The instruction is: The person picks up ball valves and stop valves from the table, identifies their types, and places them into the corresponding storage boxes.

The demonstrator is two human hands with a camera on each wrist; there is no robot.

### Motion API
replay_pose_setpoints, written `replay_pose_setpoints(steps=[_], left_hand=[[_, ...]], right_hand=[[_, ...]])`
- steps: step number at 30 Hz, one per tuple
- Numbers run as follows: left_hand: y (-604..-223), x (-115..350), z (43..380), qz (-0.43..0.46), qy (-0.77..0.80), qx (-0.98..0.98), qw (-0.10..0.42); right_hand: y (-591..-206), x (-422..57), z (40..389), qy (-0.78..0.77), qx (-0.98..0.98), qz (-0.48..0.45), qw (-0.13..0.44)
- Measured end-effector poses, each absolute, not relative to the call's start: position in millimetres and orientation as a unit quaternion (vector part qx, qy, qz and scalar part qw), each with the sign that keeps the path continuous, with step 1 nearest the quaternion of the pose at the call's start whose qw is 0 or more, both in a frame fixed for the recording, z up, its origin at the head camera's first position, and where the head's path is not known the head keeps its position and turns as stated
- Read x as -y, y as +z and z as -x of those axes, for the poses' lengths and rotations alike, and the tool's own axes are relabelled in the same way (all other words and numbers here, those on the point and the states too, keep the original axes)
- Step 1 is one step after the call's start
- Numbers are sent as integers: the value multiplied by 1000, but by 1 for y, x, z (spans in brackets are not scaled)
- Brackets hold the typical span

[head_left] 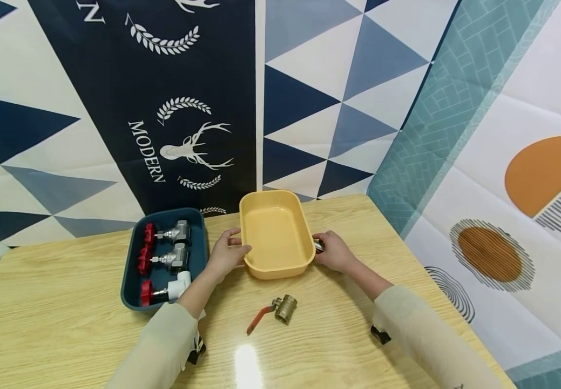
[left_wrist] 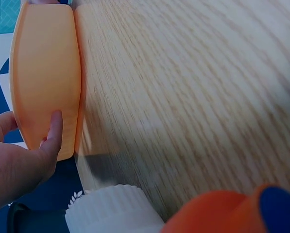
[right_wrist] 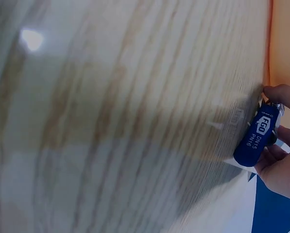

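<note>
A yellow tray stands on the wooden table, its inside bare. At its left side is my left hand; the thumb and fingers are spread and touch the tray's corner, as the left wrist view also shows. My right hand is beside the tray's right side and holds a ball valve with a blue lever handle marked FGO DN15 PN16. The fingers cover much of the valve's metal body. In front of the tray lies a brass ball valve with a red lever handle.
Left of my left forearm stands a dark blue tray holding two metal valves with red handwheels and a white plastic valve with a red handwheel. Patterned wall coverings rise behind the table and on its right.
</note>
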State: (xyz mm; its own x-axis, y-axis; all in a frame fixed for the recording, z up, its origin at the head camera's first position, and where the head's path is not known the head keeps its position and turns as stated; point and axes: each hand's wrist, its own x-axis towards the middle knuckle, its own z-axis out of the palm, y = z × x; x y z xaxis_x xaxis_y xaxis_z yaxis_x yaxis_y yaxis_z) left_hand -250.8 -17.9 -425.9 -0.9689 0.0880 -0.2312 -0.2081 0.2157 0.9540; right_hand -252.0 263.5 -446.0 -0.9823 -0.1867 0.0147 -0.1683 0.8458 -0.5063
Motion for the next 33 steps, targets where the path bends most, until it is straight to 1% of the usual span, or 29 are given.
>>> replay_pose_setpoints(steps=[17,23,33], left_hand=[[-428,18,251,43,624,-770,126],[-425,17,251,41,624,-771,123],[-424,17,252,41,622,-772,123]], right_hand=[[-445,-264,251,-259,-960,105,2],[-437,-270,250,-268,-959,91,-8],[-424,-280,252,-275,-956,102,-21]])
